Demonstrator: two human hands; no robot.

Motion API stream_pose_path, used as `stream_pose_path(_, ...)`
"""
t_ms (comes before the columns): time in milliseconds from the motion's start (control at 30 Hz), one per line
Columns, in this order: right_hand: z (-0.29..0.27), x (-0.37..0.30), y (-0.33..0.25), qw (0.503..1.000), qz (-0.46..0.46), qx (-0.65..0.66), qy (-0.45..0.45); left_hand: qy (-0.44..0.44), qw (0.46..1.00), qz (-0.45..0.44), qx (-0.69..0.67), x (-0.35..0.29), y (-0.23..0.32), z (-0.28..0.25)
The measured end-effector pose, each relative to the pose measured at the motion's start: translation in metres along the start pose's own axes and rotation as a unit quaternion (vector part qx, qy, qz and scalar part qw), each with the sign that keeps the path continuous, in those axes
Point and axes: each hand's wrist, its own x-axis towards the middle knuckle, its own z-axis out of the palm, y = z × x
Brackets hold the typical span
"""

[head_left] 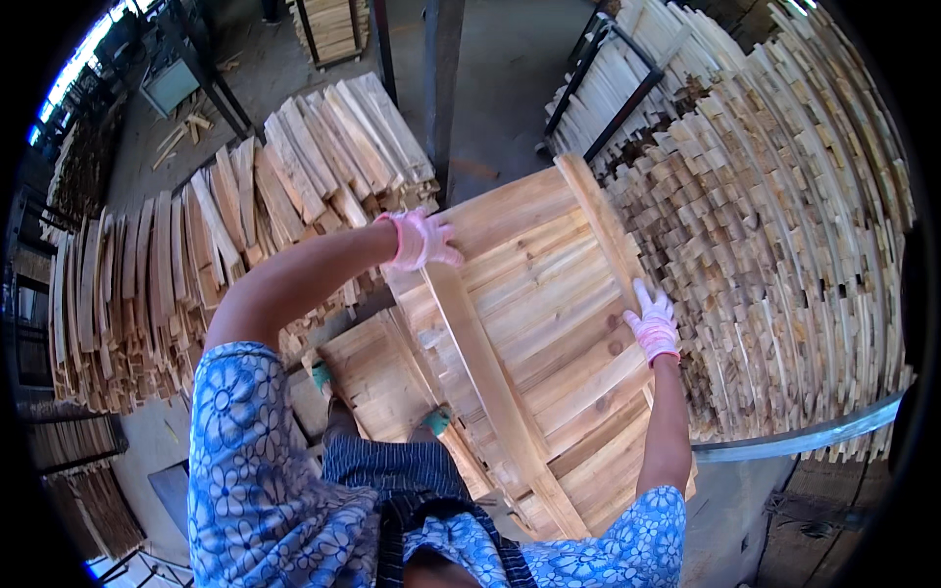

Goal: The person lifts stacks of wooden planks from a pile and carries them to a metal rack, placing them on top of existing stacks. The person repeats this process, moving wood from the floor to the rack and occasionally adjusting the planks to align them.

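Note:
A wooden panel [549,294] of side-by-side planks lies tilted across the middle, with a left batten [490,372] and a right batten [596,214] running along it. My left hand [421,241], in a pink and white glove, rests with fingers spread at the far end of the left batten. On the panel's right side, my right hand [654,321], gloved alike, lies with fingers stretched against the right batten. Both palms' undersides are hidden. Beneath and left of the panel is another plank piece [380,370], close to my feet.
Stacked slats [147,284] spread along the left, with more boards [343,137] piled beyond. A tall wall of stacked slats [774,245] stands close on the right, with a curved metal strip [804,438] at its base. A dark post [443,88] rises behind the panel.

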Motion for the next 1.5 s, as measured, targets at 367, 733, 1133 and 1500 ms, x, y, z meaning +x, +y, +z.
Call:
stream_pose_path(367, 0.056, -0.201, -0.233, 0.983, -0.180, -0.013, 0.041, 0.030, 0.998, -0.054, 0.028, -0.019, 0.001, -0.008)
stream_pose_path(733, 0.063, -0.180, -0.224, 0.981, -0.193, 0.028, 0.015, 0.226, 0.873, -0.216, -0.374, -0.147, -0.035, 0.074)
stream_pose_path(1133, 0.056, -0.178, -0.225, 0.976, -0.144, -0.156, -0.048, 0.157, 0.510, -0.526, -0.662, -0.348, 0.187, 0.356)
stream_pose_path(1500, 0.086, -0.132, -0.744, 0.721, -0.603, 0.163, -0.301, 0.347, 0.064, -0.861, -0.366, -0.654, 0.153, 0.498)
